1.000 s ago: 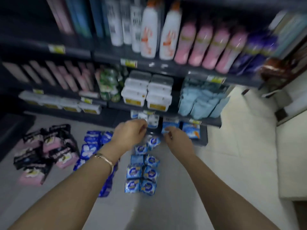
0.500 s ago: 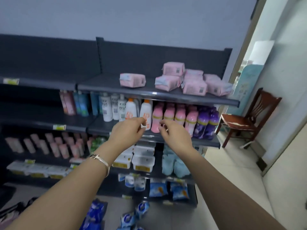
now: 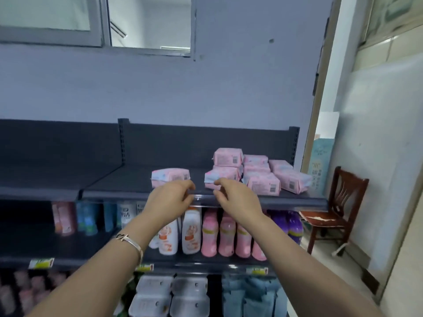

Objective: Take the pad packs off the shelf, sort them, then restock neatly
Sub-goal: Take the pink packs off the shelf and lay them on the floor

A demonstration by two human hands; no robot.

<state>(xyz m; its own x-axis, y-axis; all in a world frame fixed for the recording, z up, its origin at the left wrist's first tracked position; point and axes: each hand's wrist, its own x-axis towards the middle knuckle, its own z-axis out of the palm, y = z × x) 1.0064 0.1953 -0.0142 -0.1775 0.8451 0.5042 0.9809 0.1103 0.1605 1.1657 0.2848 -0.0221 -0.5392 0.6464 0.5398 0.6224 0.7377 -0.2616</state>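
Dim, cool blue cast overall; light is soft and diffuse, no hard shadows. Brightest zones are the window (image 3: 148, 21) up top and the pale wall (image 3: 377, 168) on the right. Lower left shelves (image 3: 25, 239) sink into deep shadow. Small glare streak on the top shelf edge (image 3: 203, 199). Pink pad packs (image 3: 227, 157) fairly sharp; bottles (image 3: 65, 217) at lower left smeared and soft. Wide-angle warp: door frame (image 3: 320, 110) leans, forearms (image 3: 91, 282) stretch toward the bottom corners.

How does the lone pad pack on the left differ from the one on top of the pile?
The lone pack sits by itself on the shelf; the top pack rests on other packs. The lone pack shows a pink-and-blue side, the top pack a printed label. Both are pink and soft-wrapped.
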